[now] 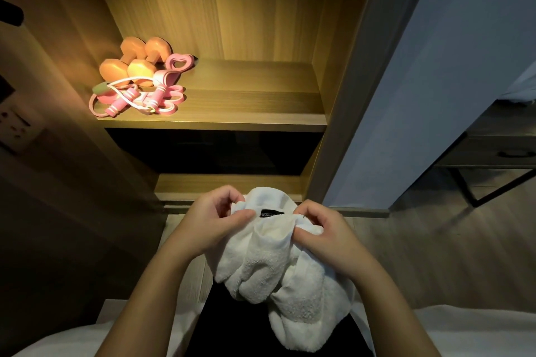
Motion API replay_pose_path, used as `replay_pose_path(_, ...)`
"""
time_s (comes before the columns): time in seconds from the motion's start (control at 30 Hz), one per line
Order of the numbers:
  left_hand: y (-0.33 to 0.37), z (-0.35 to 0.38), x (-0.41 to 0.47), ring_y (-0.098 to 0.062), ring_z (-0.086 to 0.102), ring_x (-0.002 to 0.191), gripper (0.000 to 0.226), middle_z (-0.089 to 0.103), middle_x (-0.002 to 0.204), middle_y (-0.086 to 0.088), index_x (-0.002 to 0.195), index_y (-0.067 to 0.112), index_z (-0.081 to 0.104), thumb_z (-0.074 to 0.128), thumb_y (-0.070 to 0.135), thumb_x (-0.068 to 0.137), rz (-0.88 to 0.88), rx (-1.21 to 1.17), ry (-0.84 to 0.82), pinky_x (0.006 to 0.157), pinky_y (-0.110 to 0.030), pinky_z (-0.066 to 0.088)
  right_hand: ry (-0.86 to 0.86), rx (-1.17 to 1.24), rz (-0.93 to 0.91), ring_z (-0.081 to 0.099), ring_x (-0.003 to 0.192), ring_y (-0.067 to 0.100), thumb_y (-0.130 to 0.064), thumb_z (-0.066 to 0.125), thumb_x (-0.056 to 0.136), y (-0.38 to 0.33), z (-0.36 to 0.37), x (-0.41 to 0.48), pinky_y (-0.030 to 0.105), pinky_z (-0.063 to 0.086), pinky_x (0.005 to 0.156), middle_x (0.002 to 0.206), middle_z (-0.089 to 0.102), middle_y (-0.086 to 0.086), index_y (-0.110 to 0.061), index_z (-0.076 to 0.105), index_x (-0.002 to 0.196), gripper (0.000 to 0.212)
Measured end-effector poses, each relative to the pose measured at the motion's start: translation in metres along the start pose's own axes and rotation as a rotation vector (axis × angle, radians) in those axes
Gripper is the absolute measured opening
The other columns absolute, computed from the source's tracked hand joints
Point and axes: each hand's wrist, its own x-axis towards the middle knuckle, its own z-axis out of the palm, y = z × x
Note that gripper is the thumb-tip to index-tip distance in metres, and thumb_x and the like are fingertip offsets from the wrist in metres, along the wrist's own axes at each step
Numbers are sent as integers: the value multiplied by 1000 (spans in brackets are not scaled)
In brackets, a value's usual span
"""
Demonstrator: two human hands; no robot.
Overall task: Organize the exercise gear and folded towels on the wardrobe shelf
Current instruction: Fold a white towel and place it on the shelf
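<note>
- Dumbbells [138, 68]: two, orange, at 10 o'clock of the view, in the left rear corner of the shelf [246, 101]. They are touching each other. Likely dense and rigid with smooth coated heads. Best taken round the narrow middle bar, one per hand.
- Rope [121, 101]: pink handles and a looped cord, just at 6 o'clock of the dumbbells and tangled against them. Light and floppy, so the cord will trail. Judged best gathered by both handles together.
- Bands [179, 62]: pink, at 3 o'clock of the dumbbells, one heart-shaped piece to the rear and flat loops nearer the front edge. Soft, stretchy, and may cling to the rope when lifted.
- Shelf: bare wood from the middle out to 3 o'clock, with room for a towel stack.
- Left hand [211, 220]: at 6 o'clock of the shelf, below it, thumb and fingertips pinching the towel's top edge.
- Towel [278, 264]: white terry, unfolded, held in the air between both hands and well apart from the shelf. A black label [272, 215] shows at its top. The bulk hangs bunched toward 5 o'clock. Soft, limp and light, with no shape of its own. Judged to need corners or a hem found and pulled taut before folding.
- Right hand [324, 238]: at 3 o'clock of the label, fingers curled in, gripping a fold of the towel.
</note>
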Motion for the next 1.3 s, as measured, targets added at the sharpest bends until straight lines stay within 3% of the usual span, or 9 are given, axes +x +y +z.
replay_pose_path(0.17,10,-8,5,-29,62,72,17,66,75,-4,76,20,65,78,30,79,120,247,-46,64,-47,53,-14,17,10,62,72,8,-39,68,69,-2,3,-1,26,51,62,80,67,-5,-27,64,85,20)
replay_pose_path(0.33,10,-9,3,-14,66,76,14,67,80,5,79,21,65,78,18,80,207,216,43,69,-31,56,-6,15,19,64,80,18,-40,69,73,-2,0,-1,41,57,70,85,67,-4,-28,64,87,19)
replay_pose_path(0.43,6,2,2,-29,61,73,15,64,78,-6,83,15,63,77,11,80,193,81,166,69,-42,52,-2,11,3,63,81,19,-42,68,73,-4,0,-2,42,55,71,86,67,-2,-28,64,86,20)
replay_pose_path(0.57,-3,9,2,-31,58,71,11,64,76,-6,84,26,64,74,23,83,134,133,130,69,-50,52,-103,67,-1,66,89,7,-44,62,76,-8,-3,-5,24,54,71,98,70,-11,-36,67,99,25)
replay_pose_path(0.7,-4,8,6,-18,56,68,9,63,75,0,84,37,60,69,41,83,111,301,-17,65,-41,51,-161,142,45,59,106,-6,-62,37,88,-18,-7,-8,8,46,82,115,64,-25,-42,66,111,43)
replay_pose_path(0.87,-1,16,4,-19,56,71,12,62,79,-4,84,33,62,68,43,83,180,263,-27,67,-38,50,-86,-24,135,68,87,10,-43,60,89,-26,8,10,37,55,82,93,72,-10,-37,72,94,14)
replay_pose_path(1.1,-5,22,-2,-6,41,57,9,54,70,-13,84,31,65,72,33,80,147,95,26,54,-17,36,-155,-36,194,65,76,17,-35,68,86,-25,20,13,36,53,74,88,72,6,-27,77,86,12)
replay_pose_path(1.2,-8,28,-4,-3,41,55,14,56,70,-9,82,33,65,74,23,83,107,87,108,51,-15,37,-175,-50,207,56,61,3,-34,71,84,-23,25,11,25,45,63,71,68,-4,-27,75,88,10)
replay_pose_path(1.3,-8,32,-6,-4,47,56,18,60,71,-1,83,34,66,72,17,84,106,46,140,51,-15,41,-133,-19,236,41,47,5,-33,73,82,-19,29,10,26,35,56,52,49,-9,-14,68,83,19)
